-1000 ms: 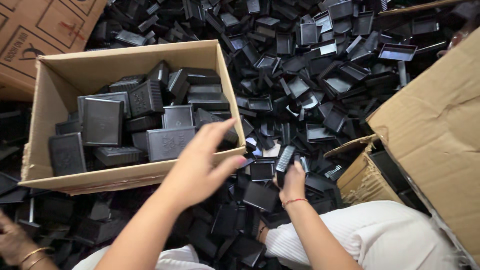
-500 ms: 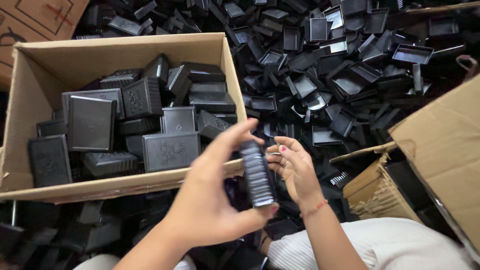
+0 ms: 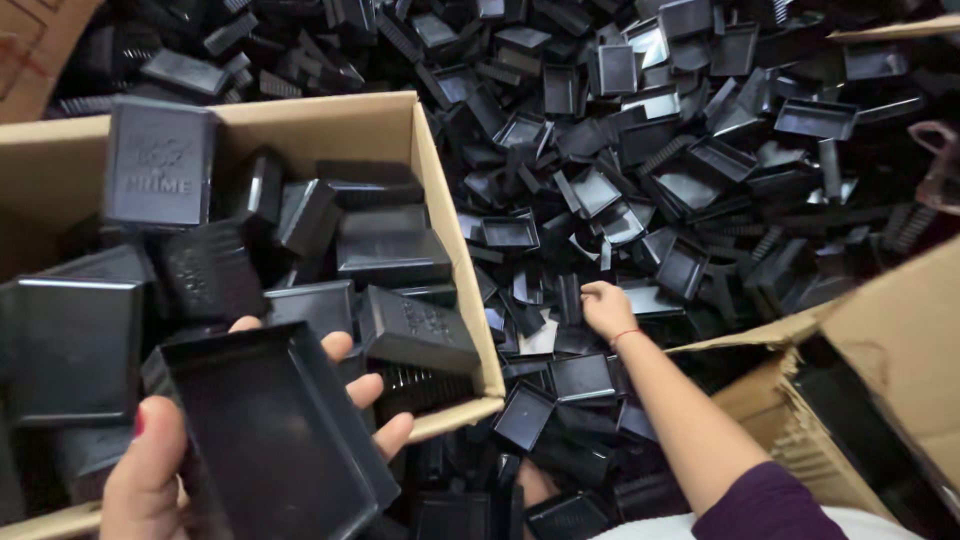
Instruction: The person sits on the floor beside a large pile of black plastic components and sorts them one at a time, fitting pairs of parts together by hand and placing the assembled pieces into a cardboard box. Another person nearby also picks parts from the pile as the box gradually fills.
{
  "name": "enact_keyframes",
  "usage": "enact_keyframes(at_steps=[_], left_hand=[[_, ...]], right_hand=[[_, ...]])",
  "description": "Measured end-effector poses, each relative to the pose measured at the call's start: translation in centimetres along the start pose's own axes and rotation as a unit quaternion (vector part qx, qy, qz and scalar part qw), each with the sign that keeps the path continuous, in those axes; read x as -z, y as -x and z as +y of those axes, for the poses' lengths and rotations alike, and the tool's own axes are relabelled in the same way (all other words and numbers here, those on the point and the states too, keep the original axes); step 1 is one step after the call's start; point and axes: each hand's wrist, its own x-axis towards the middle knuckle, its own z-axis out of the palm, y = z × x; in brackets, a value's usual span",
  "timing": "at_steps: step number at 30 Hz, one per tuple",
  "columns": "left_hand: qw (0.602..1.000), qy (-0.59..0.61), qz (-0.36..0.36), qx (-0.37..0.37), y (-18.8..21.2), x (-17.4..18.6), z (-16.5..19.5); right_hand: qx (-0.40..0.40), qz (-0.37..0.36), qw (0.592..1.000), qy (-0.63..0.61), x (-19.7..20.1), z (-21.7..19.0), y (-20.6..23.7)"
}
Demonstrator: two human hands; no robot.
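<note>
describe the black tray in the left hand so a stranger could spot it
Start at the open cardboard box on the left, packed with black plastic cases. At its near edge the left hand grips a shallow black rectangular plastic tray. Unlike its neighbours, it is lifted, hollow side up, with fingers curling under its right edge.

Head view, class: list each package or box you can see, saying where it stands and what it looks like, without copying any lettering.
Open cardboard box: left, brown, rectangular, holding black plastic parts.
Second cardboard box: lower right, brown, flap open.
Flat cardboard: top left corner, brown with red marks.
No screens or signs.
</note>
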Motion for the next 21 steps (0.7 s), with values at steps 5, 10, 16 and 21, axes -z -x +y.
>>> enact_keyframes(at_steps=[5,10,16,21], left_hand=[[0.999,0.009,0.03,0.012,-0.8,3.2,1.5],[0.987,-0.129,0.097,-0.013,-1.0,5.7,3.0],[0.851,-0.469,0.232,-0.056,-0.8,5.5,3.9],[0.839,-0.479,0.25,-0.066,-1.3,5.4,4.0]], right_hand=[[-0.065,-0.086,0.994,0.001,-2.0,3.1,1.2],[-0.161,-0.194,0.877,0.408,-4.2,-0.2,5.5],[-0.166,-0.205,0.854,0.449,-0.9,-0.1,7.1],[-0.079,-0.209,0.925,0.308,-1.7,4.1,7.1]])
